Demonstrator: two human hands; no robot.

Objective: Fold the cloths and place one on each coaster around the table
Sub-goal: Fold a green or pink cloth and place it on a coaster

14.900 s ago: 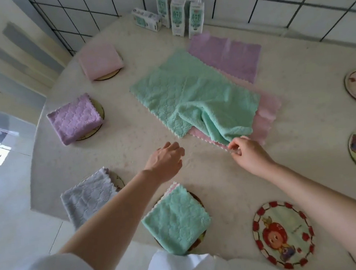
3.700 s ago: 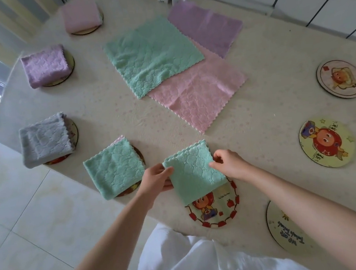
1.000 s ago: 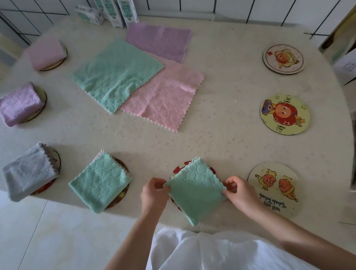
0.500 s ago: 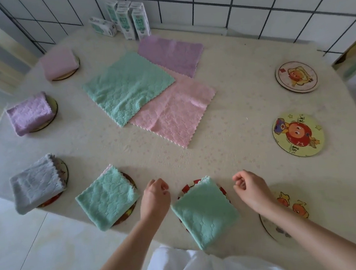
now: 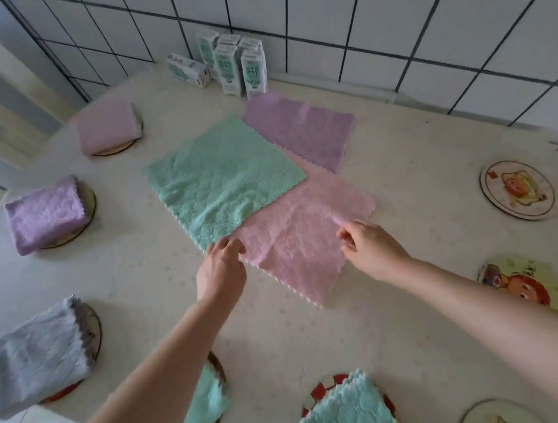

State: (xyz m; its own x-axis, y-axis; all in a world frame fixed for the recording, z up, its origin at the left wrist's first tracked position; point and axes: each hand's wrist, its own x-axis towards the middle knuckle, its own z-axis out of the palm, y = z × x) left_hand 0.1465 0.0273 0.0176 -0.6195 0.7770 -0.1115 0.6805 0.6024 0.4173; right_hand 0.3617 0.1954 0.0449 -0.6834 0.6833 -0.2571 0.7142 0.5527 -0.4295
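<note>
An unfolded pink cloth (image 5: 301, 240) lies flat mid-table, partly under an unfolded green cloth (image 5: 223, 179), with an unfolded purple cloth (image 5: 304, 130) behind. My left hand (image 5: 220, 268) has its curled fingers on the pink cloth's left corner. My right hand (image 5: 369, 247) pinches its right edge. Folded cloths sit on coasters: pink (image 5: 106, 127), purple (image 5: 44, 215), grey (image 5: 36, 357), a green one (image 5: 205, 412) partly hidden by my left arm, and another green one (image 5: 348, 416) on the red-rimmed coaster (image 5: 322, 389).
Three bare picture coasters lie on the right: far (image 5: 517, 190), middle (image 5: 523, 286) and near (image 5: 488, 416). Several small cartons (image 5: 233, 65) stand at the back against the tiled wall. The table edge curves round on the left.
Both hands left the folded green cloth on the near coaster and reached forward to the flat pink cloth. The view tilted up toward the wall.
</note>
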